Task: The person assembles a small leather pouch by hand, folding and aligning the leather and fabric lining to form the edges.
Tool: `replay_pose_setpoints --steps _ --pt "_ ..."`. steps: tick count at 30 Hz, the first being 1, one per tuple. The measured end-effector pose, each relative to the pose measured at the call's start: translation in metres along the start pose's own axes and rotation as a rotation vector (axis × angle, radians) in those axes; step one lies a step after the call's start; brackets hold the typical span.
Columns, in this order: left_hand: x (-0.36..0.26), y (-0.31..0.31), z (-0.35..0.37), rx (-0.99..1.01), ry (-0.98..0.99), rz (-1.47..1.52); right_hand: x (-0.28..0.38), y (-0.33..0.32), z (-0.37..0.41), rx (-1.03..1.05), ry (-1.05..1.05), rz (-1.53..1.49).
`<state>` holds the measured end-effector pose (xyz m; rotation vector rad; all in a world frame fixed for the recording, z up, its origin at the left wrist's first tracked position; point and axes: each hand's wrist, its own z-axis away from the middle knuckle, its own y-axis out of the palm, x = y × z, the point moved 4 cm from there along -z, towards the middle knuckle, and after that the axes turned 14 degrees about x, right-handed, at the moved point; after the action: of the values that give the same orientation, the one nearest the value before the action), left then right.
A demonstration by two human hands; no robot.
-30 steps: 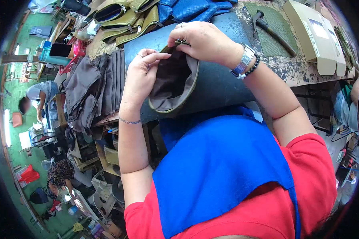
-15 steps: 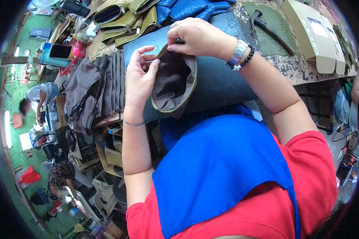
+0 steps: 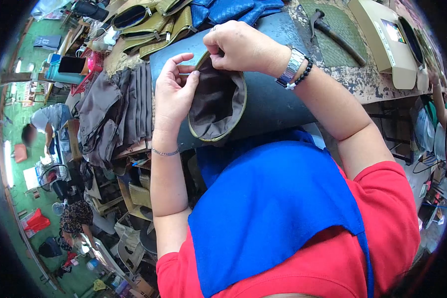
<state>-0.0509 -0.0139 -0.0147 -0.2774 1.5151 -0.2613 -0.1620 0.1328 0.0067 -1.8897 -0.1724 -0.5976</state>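
An olive-green pouch (image 3: 218,107) hangs with its mouth toward me, showing a dark brown lining. My left hand (image 3: 174,94) grips the left side of its rim, the thumb pressed at the edge and the fingers curled behind. At the top of the rim, my right hand (image 3: 246,49) is closed in a pinch; the fingers cover exactly what lies between them. Below the pouch is a dark work mat (image 3: 278,99) on the table.
Finished-looking olive pouches (image 3: 156,35) and blue woven pouches (image 3: 228,10) lie behind. Stacked dark lining pieces (image 3: 114,109) are at left. A hammer (image 3: 337,37) rests on a green sheet; a cardboard box (image 3: 377,37) stands right. Another person's arm (image 3: 439,99) shows at the right edge.
My right hand has tilted slightly, and the dark bit seen between its fingers is less visible. At right, a dark oblong item now shows on the box, with another person's hand nearby.
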Motion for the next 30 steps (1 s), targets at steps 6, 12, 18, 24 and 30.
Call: replay_pose_setpoints --steps 6,12,18,24,30 --pt "-0.007 0.003 -0.003 -0.013 -0.021 -0.101 -0.001 -0.002 0.002 0.002 0.027 -0.035" --pt "-0.007 0.004 -0.006 -0.038 -0.005 -0.179 0.000 -0.004 0.004 -0.020 0.019 -0.037" --pt "-0.012 0.003 -0.014 -0.064 0.063 -0.293 -0.002 -0.001 0.006 -0.020 -0.053 -0.056" --pt "-0.018 -0.004 -0.003 -0.113 0.081 -0.302 0.008 -0.015 0.022 -0.138 -0.080 -0.065" --pt "-0.026 -0.007 0.005 -0.203 0.105 -0.442 0.003 -0.015 0.013 0.050 0.259 -0.267"
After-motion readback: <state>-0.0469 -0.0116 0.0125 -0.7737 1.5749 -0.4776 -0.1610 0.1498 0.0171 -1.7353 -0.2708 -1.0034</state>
